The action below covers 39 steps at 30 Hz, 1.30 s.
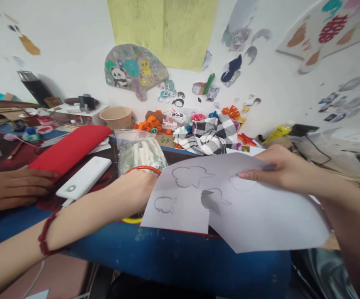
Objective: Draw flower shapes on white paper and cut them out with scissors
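Above tabletop's blue edge (105, 245), right hand (268, 170): pinching drawn-on paper (270, 220), notch in lower edge.
Left hand (141, 187): partly behind paper, fingers hidden, can't tell grip; orange loop (145, 167) at it.
Tabletop: white power bank (86, 176), red case (74, 149) under another person's hand (24, 187), clear bag (141, 151).
Wall side: checkered cloth (211, 135), orange flowers (150, 123), tan bowl (116, 118).
White wall (74, 33): yellow sheet (161, 33), panda fan board (132, 70).

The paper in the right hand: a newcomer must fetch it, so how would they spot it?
Start at the white wall, then the blue-edged table below. Over its near edge, the right hand holds a white sheet. Grey drawn outlines set it apart from the yellow paper above.
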Available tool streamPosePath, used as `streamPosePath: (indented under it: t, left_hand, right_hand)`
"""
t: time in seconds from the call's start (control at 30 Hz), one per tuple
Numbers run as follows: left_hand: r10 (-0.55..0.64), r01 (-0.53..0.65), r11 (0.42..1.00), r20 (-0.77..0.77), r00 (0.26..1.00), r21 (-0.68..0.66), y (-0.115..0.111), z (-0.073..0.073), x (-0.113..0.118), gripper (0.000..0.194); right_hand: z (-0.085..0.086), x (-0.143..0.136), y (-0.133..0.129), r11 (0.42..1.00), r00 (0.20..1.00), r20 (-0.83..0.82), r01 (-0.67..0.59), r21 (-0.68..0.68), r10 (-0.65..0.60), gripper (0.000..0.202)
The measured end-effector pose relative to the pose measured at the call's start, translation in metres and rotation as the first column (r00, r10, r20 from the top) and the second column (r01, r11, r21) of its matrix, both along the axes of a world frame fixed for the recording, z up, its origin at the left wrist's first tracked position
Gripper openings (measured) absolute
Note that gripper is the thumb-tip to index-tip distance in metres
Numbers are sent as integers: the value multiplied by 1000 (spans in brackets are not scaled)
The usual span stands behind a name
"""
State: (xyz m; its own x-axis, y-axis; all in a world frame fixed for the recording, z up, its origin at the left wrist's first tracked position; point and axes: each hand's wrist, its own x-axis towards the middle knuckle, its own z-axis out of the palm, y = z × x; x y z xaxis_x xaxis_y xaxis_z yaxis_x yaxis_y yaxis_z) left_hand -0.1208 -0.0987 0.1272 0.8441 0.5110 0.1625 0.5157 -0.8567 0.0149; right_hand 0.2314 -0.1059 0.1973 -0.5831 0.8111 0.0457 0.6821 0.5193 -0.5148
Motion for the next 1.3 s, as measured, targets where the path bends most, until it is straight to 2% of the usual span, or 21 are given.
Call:
streamPosePath:
  t: [0.1, 0.2, 0.33, 0.57, 0.73, 0.87, 1.1, 1.3]
  left_hand:
    - [-88, 93, 995, -95, 992, 44, 2, 0, 0, 22]
    - [-75, 82, 994, -107, 991, 66, 4, 0, 1, 22]
    - [-43, 46, 999, -104, 994, 24, 7, -1, 3, 22]
    - [-7, 9, 1000, -183, 983, 11, 12, -2, 6, 21]
    - [-5, 4, 1000, -145, 989, -8, 13, -3, 6, 19]
    - [-17, 21, 999, -110, 994, 38, 14, -6, 5, 20]
    - [-82, 86, 991, -35, 996, 103, 13, -5, 5, 25]
    - [-61, 72, 991, -100, 993, 110, 10, -5, 5, 24]
  right_hand:
    - [0, -1, 3, 1000, 999, 32, 13, -13, -12, 38]
    - [1, -3, 6, 1000, 998, 64, -4, -26, 6, 39]
    - [3, -6, 10, 999, 996, 86, -37, -16, 39, 41]
    - [4, -9, 15, 998, 992, 108, -66, -20, 68, 41]
    - [4, -12, 16, 998, 990, 126, -59, -22, 62, 42]
    - [4, -13, 16, 999, 988, 150, -35, -31, 39, 43]
    - [5, -13, 16, 997, 985, 159, -70, -23, 73, 41]
    - [4, -15, 15, 997, 983, 168, -66, -41, 72, 39]
